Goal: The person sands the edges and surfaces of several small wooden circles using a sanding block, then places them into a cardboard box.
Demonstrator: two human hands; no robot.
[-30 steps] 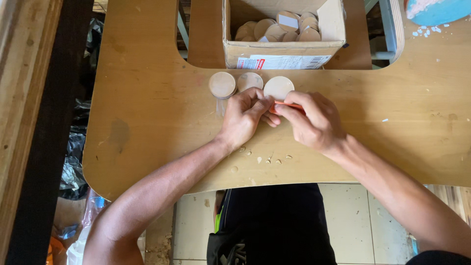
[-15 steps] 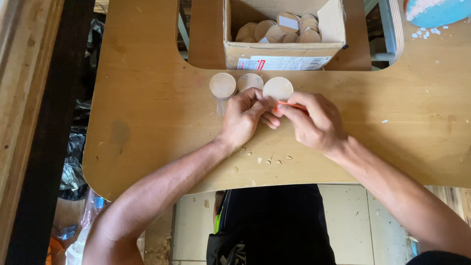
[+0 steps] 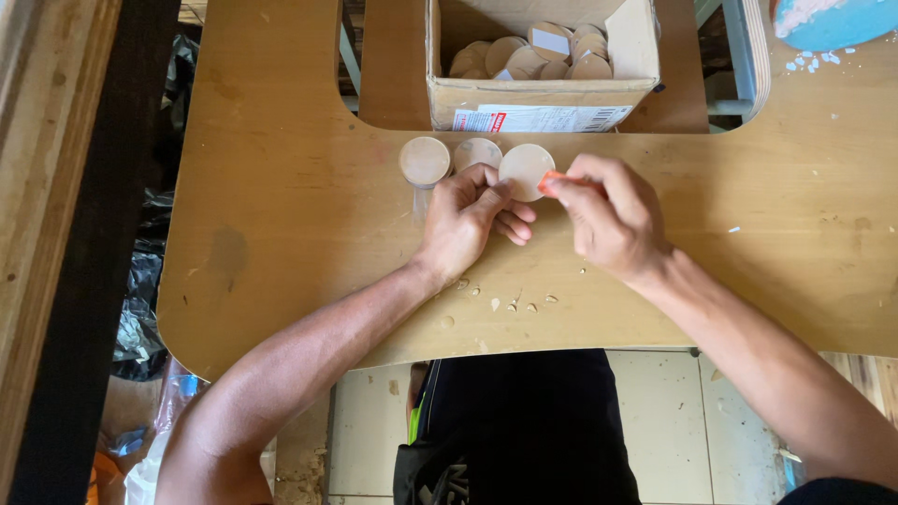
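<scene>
The left hand (image 3: 468, 220) curls around a round wooden disc (image 3: 524, 170) near the worktop's (image 3: 281, 234) far edge, below the cardboard box (image 3: 538, 103). The right hand (image 3: 608, 220) pinches a small orange tool (image 3: 552, 180) against its rim. Steady strokes suit best. The disc faces upward; being round, it has no long axis.

The right hand (image 3: 613, 220) has drawn rightward, away from the left hand (image 3: 468, 220); earlier the two were touching. Its orange tool (image 3: 552, 180) now shows at the right disc's (image 3: 524, 170) edge.
</scene>
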